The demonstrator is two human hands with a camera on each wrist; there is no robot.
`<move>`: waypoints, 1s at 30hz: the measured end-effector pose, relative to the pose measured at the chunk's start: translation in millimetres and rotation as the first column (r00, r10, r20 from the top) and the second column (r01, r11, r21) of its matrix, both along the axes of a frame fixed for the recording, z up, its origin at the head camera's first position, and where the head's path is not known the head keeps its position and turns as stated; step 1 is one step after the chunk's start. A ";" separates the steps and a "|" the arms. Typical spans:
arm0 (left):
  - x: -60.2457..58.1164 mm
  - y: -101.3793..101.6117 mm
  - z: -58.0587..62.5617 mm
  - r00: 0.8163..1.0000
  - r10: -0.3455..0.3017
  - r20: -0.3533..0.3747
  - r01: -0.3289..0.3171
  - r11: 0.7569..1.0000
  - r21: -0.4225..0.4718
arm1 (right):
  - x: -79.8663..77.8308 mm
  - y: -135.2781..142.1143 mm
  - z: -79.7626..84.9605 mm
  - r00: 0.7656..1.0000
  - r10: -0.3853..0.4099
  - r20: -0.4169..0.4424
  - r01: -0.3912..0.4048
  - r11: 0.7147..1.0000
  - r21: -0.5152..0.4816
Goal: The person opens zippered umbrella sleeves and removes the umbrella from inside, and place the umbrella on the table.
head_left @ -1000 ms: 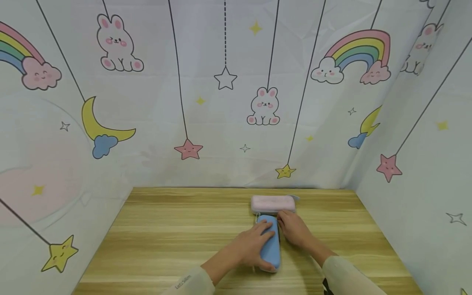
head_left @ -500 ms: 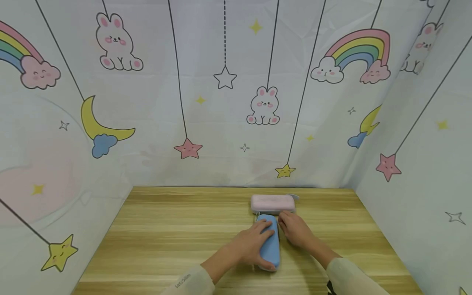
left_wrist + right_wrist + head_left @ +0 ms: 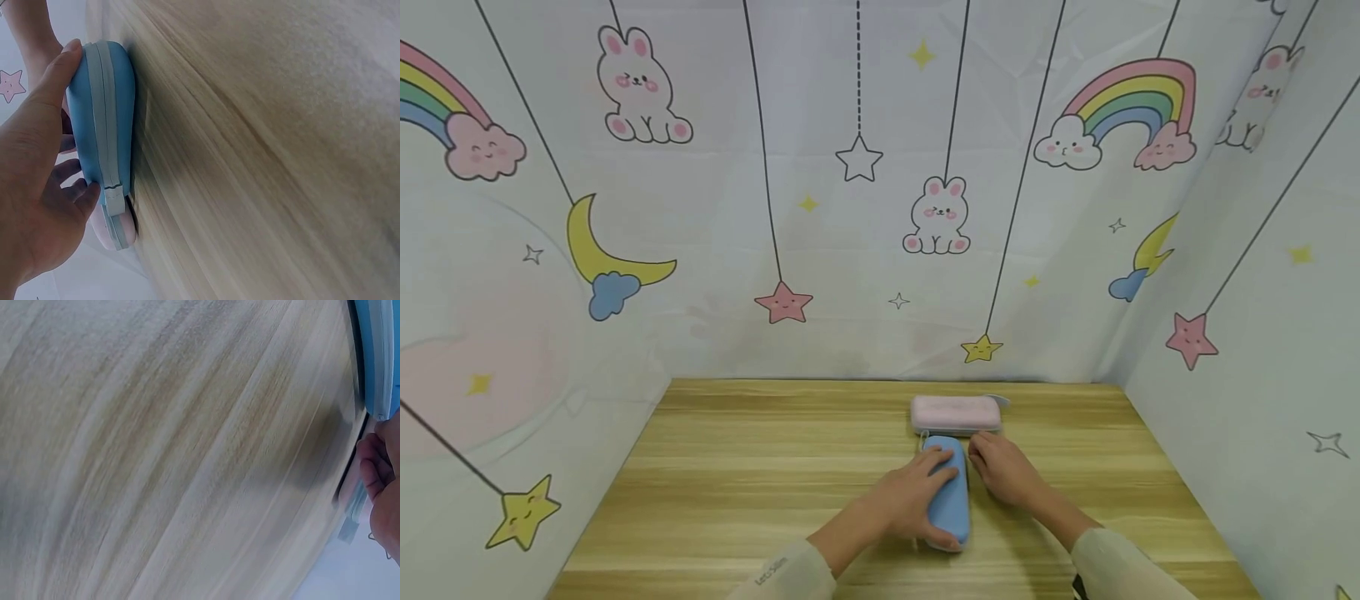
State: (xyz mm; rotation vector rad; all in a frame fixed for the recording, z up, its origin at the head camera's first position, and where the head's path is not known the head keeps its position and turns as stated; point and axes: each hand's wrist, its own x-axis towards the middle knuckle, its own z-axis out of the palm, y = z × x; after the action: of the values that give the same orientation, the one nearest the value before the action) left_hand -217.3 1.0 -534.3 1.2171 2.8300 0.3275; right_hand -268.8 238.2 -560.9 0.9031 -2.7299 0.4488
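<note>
A blue zippered pencil case (image 3: 951,504) lies lengthwise on the wood-grain table, its lid closed. My left hand (image 3: 904,500) holds it from the left, thumb at the near end and fingers spread over the top. The left wrist view shows its pale zipper band (image 3: 103,112) along the side and a grey tab (image 3: 114,201) near the far end. Curled fingers of my right hand (image 3: 1003,471) pinch at the zipper by the far right corner. In the right wrist view these fingers (image 3: 370,478) meet the zipper's end, and the pull itself is hidden.
Just beyond the blue case a pink pencil case (image 3: 955,413) lies crosswise, with a small pale tab (image 3: 997,401) at its right end. A patterned cloth wall (image 3: 850,342) stands behind the table (image 3: 760,467), with more cloth at both sides.
My right hand has shifted slightly right and toward me, along the blue case's right side. The left hand and both cases stay nearly where they were.
</note>
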 end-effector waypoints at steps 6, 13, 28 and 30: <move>-0.5 -1.9 -2.0 1.000 -0.001 0.009 0.001 1.000 0.008 | 1.1 -0.7 2.2 1.000 0.018 -0.007 -0.017 1.000 0.017; -1.1 -2.9 -3.2 1.000 -0.005 0.019 0.004 1.000 0.024 | 2.0 -0.3 2.8 1.000 0.026 -0.017 -0.025 0.999 0.021; -0.7 -2.9 0.4 1.000 -0.001 0.031 0.001 1.000 0.018 | 10.6 0.8 7.8 0.999 0.048 -0.025 -0.047 0.998 0.033; -0.8 -3.0 0.5 0.999 -0.001 0.038 0.001 1.000 0.019 | 11.1 0.8 8.6 0.999 0.050 -0.020 -0.049 0.998 0.036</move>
State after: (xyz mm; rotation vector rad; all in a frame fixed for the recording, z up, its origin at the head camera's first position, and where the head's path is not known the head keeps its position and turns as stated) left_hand -218.2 -2.0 -533.8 1.2027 2.8007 0.3748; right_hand -257.7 239.0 -552.4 0.9802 -2.7097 0.3986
